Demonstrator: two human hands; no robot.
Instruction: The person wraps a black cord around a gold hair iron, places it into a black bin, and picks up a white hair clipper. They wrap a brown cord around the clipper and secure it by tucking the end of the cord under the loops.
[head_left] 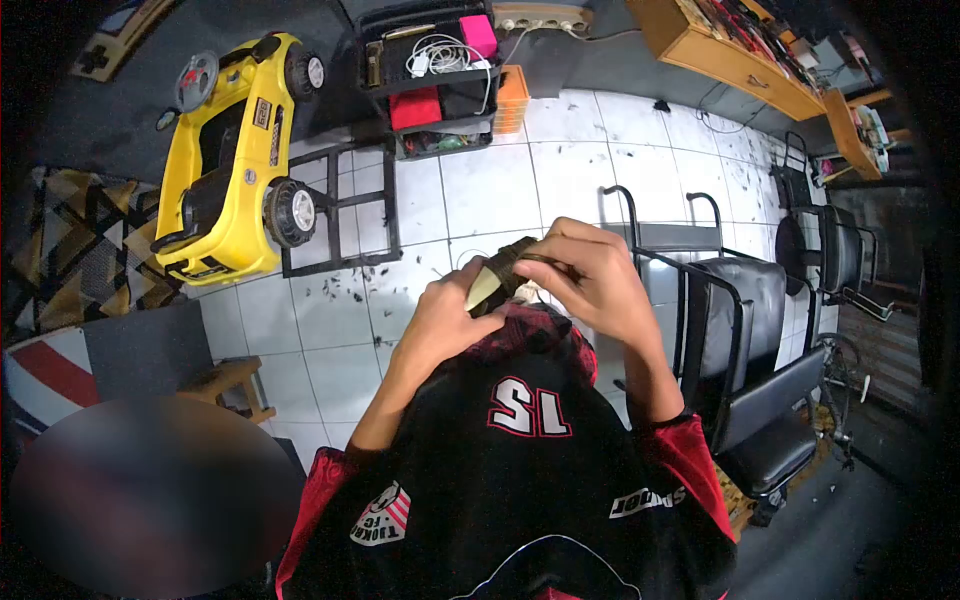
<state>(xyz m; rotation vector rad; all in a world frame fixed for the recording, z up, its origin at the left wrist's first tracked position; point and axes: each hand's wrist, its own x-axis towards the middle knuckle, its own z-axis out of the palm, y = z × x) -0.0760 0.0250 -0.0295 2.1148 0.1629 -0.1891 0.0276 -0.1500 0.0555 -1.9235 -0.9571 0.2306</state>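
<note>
Both my hands meet in front of my black and red jersey, around a small dark olive-brown bundle [513, 262] with a pale, pointed, flat piece [482, 288] on its left side. I cannot make out its exact kind. My left hand [452, 312] grips the pale side from below, with the fingers curled round it. Thumb and fingers of my right hand [592, 272] pinch the upper right part of the bundle. Something whitish shows just under it, partly hidden by the hands.
A yellow toy car [240, 165] stands at the left by a black metal frame [345, 205]. A black shelf cart [430, 85] holds white cable. Black chairs [745, 330] line the right. Dark scraps [345, 280] litter the white tiles. A wooden stool [228, 388] is lower left.
</note>
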